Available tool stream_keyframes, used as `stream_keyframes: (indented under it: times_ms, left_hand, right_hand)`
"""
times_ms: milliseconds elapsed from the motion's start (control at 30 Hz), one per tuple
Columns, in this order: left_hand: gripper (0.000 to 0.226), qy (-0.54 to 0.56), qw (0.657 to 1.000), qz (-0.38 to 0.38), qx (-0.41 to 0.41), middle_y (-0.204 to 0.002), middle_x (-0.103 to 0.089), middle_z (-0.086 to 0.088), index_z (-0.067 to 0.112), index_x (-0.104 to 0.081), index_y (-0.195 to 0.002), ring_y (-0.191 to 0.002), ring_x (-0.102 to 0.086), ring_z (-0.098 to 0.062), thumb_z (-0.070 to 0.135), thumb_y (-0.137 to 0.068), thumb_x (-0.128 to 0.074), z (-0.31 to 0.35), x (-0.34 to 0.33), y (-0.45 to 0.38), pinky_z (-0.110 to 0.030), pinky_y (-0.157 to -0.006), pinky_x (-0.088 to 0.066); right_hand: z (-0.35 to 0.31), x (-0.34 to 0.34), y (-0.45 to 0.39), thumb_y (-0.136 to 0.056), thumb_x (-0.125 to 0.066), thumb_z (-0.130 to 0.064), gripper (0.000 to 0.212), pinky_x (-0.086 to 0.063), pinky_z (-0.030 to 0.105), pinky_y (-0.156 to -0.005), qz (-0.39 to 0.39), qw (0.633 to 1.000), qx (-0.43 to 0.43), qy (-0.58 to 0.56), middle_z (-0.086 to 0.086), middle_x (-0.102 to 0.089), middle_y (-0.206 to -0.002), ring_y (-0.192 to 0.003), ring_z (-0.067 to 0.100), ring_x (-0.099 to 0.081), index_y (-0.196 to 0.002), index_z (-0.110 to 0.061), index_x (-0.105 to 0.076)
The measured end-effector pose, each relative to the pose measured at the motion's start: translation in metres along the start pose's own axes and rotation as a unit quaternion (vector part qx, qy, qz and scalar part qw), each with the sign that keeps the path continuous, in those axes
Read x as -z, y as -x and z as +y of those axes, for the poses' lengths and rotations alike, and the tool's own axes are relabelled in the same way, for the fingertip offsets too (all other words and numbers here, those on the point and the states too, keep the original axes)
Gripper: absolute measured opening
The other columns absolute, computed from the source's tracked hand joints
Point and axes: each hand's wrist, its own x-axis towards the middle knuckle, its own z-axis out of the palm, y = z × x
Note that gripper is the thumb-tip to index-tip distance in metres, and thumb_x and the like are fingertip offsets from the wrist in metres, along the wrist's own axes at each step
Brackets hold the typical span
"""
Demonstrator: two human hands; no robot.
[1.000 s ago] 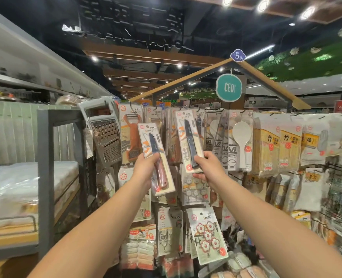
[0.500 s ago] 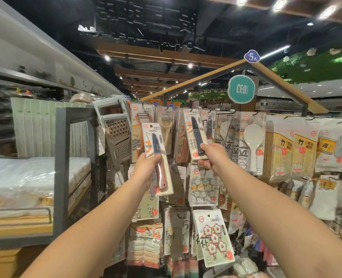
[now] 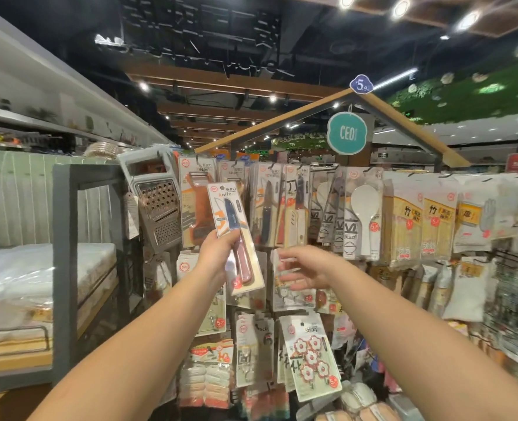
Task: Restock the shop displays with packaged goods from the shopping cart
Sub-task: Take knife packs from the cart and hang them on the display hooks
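Before us, open air up to the hanging knife packs (image 3: pixel 285 205), box grater (image 3: pixel 157 205) crowding our left

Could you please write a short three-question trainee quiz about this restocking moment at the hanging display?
1. True or false: the left hand holds a knife pack.
2. Multiple choice: the right hand is
A. gripping a knife pack
B. open and holding nothing
C. resting on the grater
3. Fill in the missing word: the white rice paddle hangs directly below the round teal ____.

Key
1. True: its fingers grip the pack at the handle end.
2. B: its fingers are spread in front of the hanging packs.
3. Sign: it reads CEO.
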Motion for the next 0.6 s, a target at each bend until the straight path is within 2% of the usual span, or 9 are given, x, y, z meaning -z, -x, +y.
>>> stream_keyframes:
  times_ms: [100, 200, 267, 333, 400, 500, 600]
  left_hand:
    - [0.016, 0.017, 1.000, -0.014, -0.003, -0.093, -0.071, -0.007, 0.011, -0.063, -0.110, -0.083, -0.067, -0.024, 0.009, -0.093, -0.061, -0.004, -0.016, 0.000, -0.048, -0.094, -0.053]
    - [0.013, 0.026, 0.999, -0.030, -0.004, -0.094, -0.070, -0.009, 0.011, -0.062, -0.108, -0.084, -0.066, -0.025, 0.009, -0.095, -0.059, -0.006, -0.033, 0.003, -0.046, -0.090, -0.054]
    - [0.009, 0.037, 0.999, -0.037, -0.003, -0.090, -0.069, -0.009, 0.012, -0.061, -0.103, -0.081, -0.066, -0.024, 0.008, -0.096, -0.057, -0.005, -0.043, 0.006, -0.043, -0.083, -0.055]
    - [0.012, 0.044, 0.998, -0.039, 0.002, -0.089, -0.069, -0.008, 0.011, -0.061, -0.108, -0.079, -0.067, -0.023, 0.010, -0.097, -0.056, -0.004, -0.051, 0.009, -0.038, -0.071, -0.055]
    - [0.015, 0.053, 0.998, -0.040, 0.016, -0.091, -0.070, -0.009, 0.011, -0.060, -0.112, -0.079, -0.067, -0.024, 0.013, -0.098, -0.055, -0.004, -0.056, 0.009, -0.036, -0.066, -0.053]
    - [0.019, 0.073, 0.994, -0.074, 0.032, -0.087, -0.072, -0.008, 0.011, -0.064, -0.110, -0.082, -0.068, -0.024, 0.021, -0.100, -0.051, -0.001, -0.059, 0.010, -0.037, -0.071, -0.054]
    - [0.022, 0.068, 0.991, -0.106, 0.038, -0.073, -0.073, 0.000, 0.016, -0.067, -0.099, -0.078, -0.064, -0.019, 0.028, -0.100, -0.049, 0.002, -0.058, 0.010, -0.040, -0.087, -0.047]
  right_hand:
    - [0.002, 0.001, 0.016, -0.094, -0.061, -0.032, 0.021, -0.058, 0.034, -0.083, -0.111, 0.993, 0.018, 0.046, 0.005, -0.066, -0.109, -0.099, 0.020, -0.067, -0.109, -0.018, -0.061]
    - [0.000, 0.000, 0.025, -0.091, -0.066, -0.028, 0.019, -0.058, 0.031, -0.079, -0.137, 0.988, 0.039, 0.058, 0.000, -0.072, -0.104, -0.098, 0.018, -0.070, -0.106, -0.015, -0.061]
    - [0.001, -0.001, 0.025, -0.092, -0.066, -0.024, 0.014, -0.058, 0.031, -0.080, -0.122, 0.990, 0.058, 0.047, -0.002, -0.073, -0.100, -0.095, 0.019, -0.071, -0.103, -0.016, -0.061]
    - [0.002, -0.002, 0.025, -0.094, -0.064, -0.020, 0.011, -0.055, 0.037, -0.089, -0.093, 0.992, 0.076, 0.030, 0.003, -0.073, -0.102, -0.095, 0.020, -0.070, -0.104, -0.015, -0.062]
    - [0.004, -0.001, 0.025, -0.095, -0.062, -0.016, 0.013, -0.055, 0.036, -0.088, -0.069, 0.994, 0.084, 0.010, 0.007, -0.072, -0.104, -0.095, 0.019, -0.069, -0.108, -0.014, -0.062]
    - [0.007, 0.000, 0.026, -0.096, -0.059, -0.015, 0.015, -0.059, 0.029, -0.077, -0.033, 0.995, 0.097, -0.014, 0.004, -0.074, -0.098, -0.092, 0.016, -0.071, -0.111, -0.014, -0.062]
    - [0.009, 0.001, 0.022, -0.098, -0.056, -0.017, 0.013, -0.060, 0.029, -0.074, 0.019, 0.991, 0.125, -0.039, 0.000, -0.074, -0.096, -0.089, 0.013, -0.071, -0.111, -0.018, -0.060]
